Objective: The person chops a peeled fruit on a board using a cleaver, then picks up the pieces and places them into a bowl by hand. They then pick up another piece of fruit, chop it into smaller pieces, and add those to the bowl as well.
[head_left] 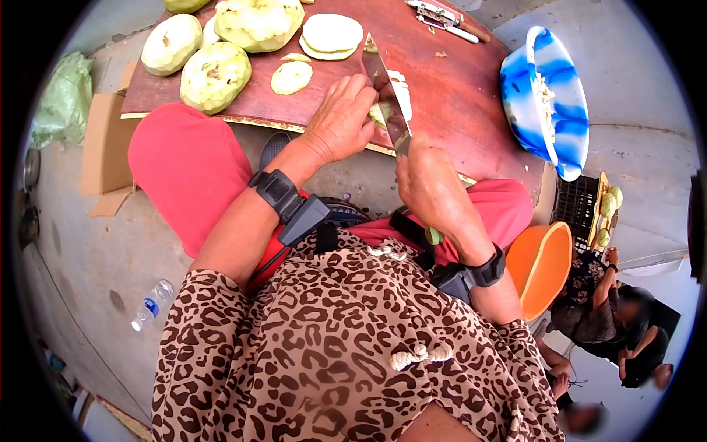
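Observation:
My right hand (429,179) is wrapped round the handle of a wide knife (388,88), whose blade points up and away over the red table (456,110). To the left of the blade, my left hand (341,118) rests at the table's near edge, fingers bent and together over pale green pieces (377,116) that are mostly hidden. White slices (401,96) lie just right of the blade. Round pale slices (331,35) and a smaller slice (292,76) lie beyond my left hand. Several peeled pale green vegetables (215,77) sit at the table's left.
A blue and white basin (563,96) with small white pieces stands at the right. A peeler (442,18) lies at the far edge. An orange basin (541,265), a black crate (574,200) and other people (600,317) are lower right. A bottle (153,305) lies on the floor.

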Available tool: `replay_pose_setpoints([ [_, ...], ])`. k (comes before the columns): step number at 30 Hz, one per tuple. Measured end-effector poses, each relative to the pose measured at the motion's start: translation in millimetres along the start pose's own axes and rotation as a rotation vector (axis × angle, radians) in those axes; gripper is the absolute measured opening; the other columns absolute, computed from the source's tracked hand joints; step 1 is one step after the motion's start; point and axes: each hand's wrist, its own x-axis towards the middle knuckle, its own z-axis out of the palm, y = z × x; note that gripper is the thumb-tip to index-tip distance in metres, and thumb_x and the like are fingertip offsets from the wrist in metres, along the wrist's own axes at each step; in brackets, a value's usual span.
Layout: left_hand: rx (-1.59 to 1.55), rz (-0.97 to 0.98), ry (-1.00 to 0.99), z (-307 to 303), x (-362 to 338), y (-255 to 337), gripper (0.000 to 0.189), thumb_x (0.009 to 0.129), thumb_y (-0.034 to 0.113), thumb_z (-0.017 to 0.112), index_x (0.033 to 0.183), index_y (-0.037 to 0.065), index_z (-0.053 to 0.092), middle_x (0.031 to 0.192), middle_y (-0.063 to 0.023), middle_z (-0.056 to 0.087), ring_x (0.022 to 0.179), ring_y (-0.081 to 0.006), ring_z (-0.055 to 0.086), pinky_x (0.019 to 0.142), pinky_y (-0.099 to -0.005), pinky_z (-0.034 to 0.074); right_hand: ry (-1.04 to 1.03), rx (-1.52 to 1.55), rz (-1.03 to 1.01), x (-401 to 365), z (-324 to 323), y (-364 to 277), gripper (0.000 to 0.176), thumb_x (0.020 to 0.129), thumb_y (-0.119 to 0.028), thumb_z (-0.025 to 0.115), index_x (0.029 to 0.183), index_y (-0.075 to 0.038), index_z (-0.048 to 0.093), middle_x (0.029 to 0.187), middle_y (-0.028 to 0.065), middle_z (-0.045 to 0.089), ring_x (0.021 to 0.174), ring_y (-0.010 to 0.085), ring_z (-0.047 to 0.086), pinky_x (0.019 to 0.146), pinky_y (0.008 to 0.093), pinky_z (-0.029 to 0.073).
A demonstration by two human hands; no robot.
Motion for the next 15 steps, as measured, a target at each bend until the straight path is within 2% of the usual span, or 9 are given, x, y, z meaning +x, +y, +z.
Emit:
replay_pose_setpoints([
  [2,-0.004,0.017,0.01,-1,0,1,0.038,0.071,0.007,0.067,0.107,0.002,0.054,0.109,-0.0168,0.048,0.105,-0.0388,0.049,0.091,-0.0458,0.042,-0.018,0.04,0.012,11,3,2,0.015,0.088,-0.005,0.055,0.089,0.008,0.047,0.067,0.0334,0.059,0.07,0.0506,0.062,0.063,0.0548,0.049],
  [5,-0.012,0.021,0.008,0,-1,-1,0.038,0.071,0.005,0.066,0.107,0.002,0.053,0.109,-0.0166,0.049,0.104,-0.0389,0.049,0.091,-0.046,0.042,0.071,0.004,0.015,17,21,5,0.017,0.088,-0.005,0.056,0.092,0.009,0.048,0.065,0.0327,0.059,0.068,0.0501,0.062,0.061,0.0536,0.05],
  [8,-0.008,0.041,0.038,-1,-1,1,0.038,0.071,0.005,0.067,0.106,0.002,0.053,0.109,-0.0166,0.049,0.104,-0.0389,0.049,0.091,-0.0456,0.042,0.117,0.108,0.042,18,31,17,0.021,0.091,-0.006,0.056,0.105,0.009,0.05,0.08,0.0314,0.062,0.078,0.0483,0.062,0.067,0.0519,0.048],
  [11,-0.04,0.051,0.024,-4,-1,-1,0.038,0.072,0.005,0.067,0.107,0.001,0.052,0.111,-0.0166,0.05,0.106,-0.0385,0.05,0.091,-0.0446,0.043,0.191,0.187,-0.078,17,29,26,0.021,0.09,-0.008,0.057,0.097,0.009,0.046,0.068,0.0306,0.06,0.07,0.0497,0.061,0.06,0.0549,0.047],
  [15,-0.121,0.008,0.018,-6,-1,-4,0.039,0.074,0.006,0.067,0.109,0.001,0.052,0.113,-0.0162,0.05,0.109,-0.0377,0.051,0.092,-0.0433,0.043,0.172,0.237,-0.066,12,24,26,0.019,0.091,-0.007,0.057,0.097,0.007,0.045,0.069,0.0306,0.059,0.07,0.0505,0.06,0.06,0.0554,0.044],
])
